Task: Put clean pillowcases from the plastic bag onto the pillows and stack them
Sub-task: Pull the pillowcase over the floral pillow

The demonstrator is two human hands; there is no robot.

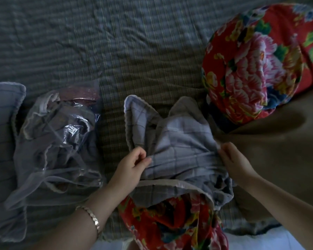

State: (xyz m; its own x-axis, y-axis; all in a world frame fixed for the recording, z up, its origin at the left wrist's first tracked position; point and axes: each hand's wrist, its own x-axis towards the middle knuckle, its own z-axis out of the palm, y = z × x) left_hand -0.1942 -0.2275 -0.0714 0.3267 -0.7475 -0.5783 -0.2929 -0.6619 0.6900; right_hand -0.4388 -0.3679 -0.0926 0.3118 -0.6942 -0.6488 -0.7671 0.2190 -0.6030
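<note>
Head view: a person's left hand and right hand hold a grey-blue checked pillowcase on a bed. Each hand has its fingers curled, pinching the cloth at opposite sides. The pillowcase lies bunched over the far end of a red floral pillow, whose near end shows below it at the bottom of the frame. A 2nd pillow in the same floral print rests at upper right, apart from the hands. Left of the left hand lies a clear, crumpled plastic bag with more grey cloth inside. A cased pillow sits at the far left edge. A bracelet circles the left wrist. A striped bedspread covers the bed.
</note>
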